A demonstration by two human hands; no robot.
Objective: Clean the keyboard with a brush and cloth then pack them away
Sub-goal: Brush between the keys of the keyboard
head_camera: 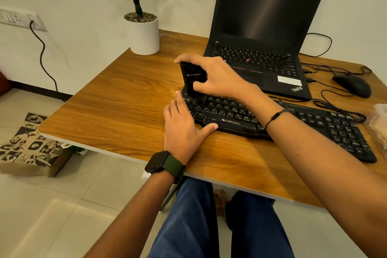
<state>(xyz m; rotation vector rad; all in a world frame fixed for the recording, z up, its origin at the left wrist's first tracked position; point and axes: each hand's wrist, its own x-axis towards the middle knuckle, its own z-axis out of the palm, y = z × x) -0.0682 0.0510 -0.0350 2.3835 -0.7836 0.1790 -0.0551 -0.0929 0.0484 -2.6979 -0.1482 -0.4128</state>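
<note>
The right hand (pixel 213 77) hides part of the brush (pixel 191 81); a pale cloth (pixel 380 125) is cut off by the frame edge.

place: home desk corner | desk: wooden table (pixel 117 98) against a plain wall | gear: open laptop (pixel 266 33) at 1 o'clock, wired mouse (pixel 354 85) at 2 o'clock | homely signs: potted plant (pixel 144 31) at 12 o'clock, wall socket (pixel 18 19) at 10 o'clock, printed bag (pixel 29 148) on tiled floor at 8 o'clock
</note>
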